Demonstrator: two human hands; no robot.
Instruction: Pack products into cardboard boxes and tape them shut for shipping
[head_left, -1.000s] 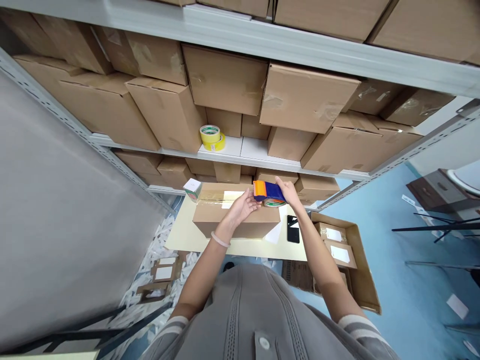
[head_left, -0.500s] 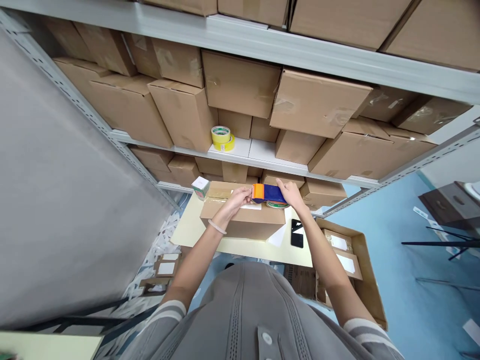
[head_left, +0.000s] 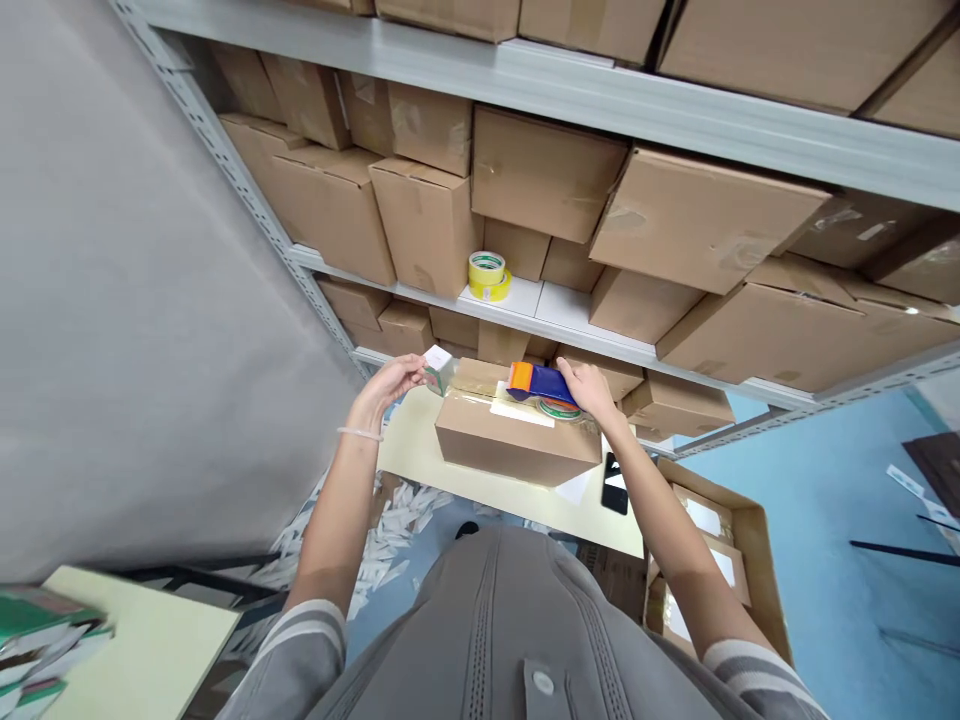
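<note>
In my right hand (head_left: 589, 390) is a blue and orange tape dispenser (head_left: 544, 384) with a roll of tape, resting over the top of a brown cardboard carton (head_left: 517, 445). My left hand (head_left: 401, 380) is pinched beyond the carton's left end, on what looks like the end of clear tape; the strip is hard to see, with faint glints toward the dispenser. Just beside those fingertips stands a small white and green box (head_left: 438, 366). A white paper label (head_left: 523, 411) lies on the carton's top, partly below the dispenser.
The carton stands on a pale yellow table (head_left: 480, 488) with a black phone (head_left: 615, 485) at right. Shelves (head_left: 480, 310) full of cartons rise behind, holding yellow tape rolls (head_left: 489, 277). An open carton (head_left: 761, 570) with packed boxes is at lower right; paper scraps (head_left: 401, 525) litter the floor.
My left hand has moved left, away from the dispenser's orange end to past the carton's left edge. My right hand still holds the dispenser over the carton. The view has shifted left.
</note>
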